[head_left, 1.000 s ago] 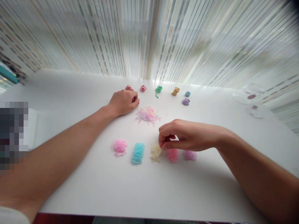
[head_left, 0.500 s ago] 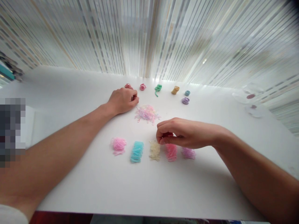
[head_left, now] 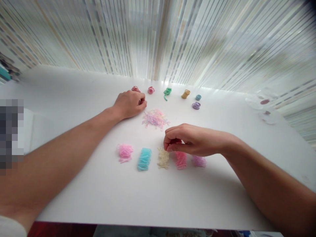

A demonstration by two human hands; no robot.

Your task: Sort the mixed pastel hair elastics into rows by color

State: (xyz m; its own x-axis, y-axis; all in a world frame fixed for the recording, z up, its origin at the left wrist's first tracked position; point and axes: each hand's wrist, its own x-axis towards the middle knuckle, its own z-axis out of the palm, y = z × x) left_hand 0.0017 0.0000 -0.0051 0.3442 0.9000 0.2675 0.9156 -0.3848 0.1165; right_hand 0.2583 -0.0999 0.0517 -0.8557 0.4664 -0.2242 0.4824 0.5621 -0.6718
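Yellow strands (head_left: 163, 159) being overhung by right hand (head_left: 189, 139), one o'clock
Left hand (head_left: 129, 103) is being rested at eleven; whether either's curled fingers grip anything cannot be told.

Your left hand (head_left: 130, 104), fingers curled, lies beside a mixed heap of pastel strands (head_left: 155, 119). Your right hand (head_left: 181, 141), thumb near forefinger, overlaps the far edges of the cream pile (head_left: 163, 160) and coral pile (head_left: 181, 161). Coloured coils (head_left: 168, 91) line the table's (head_left: 118, 197) far side.
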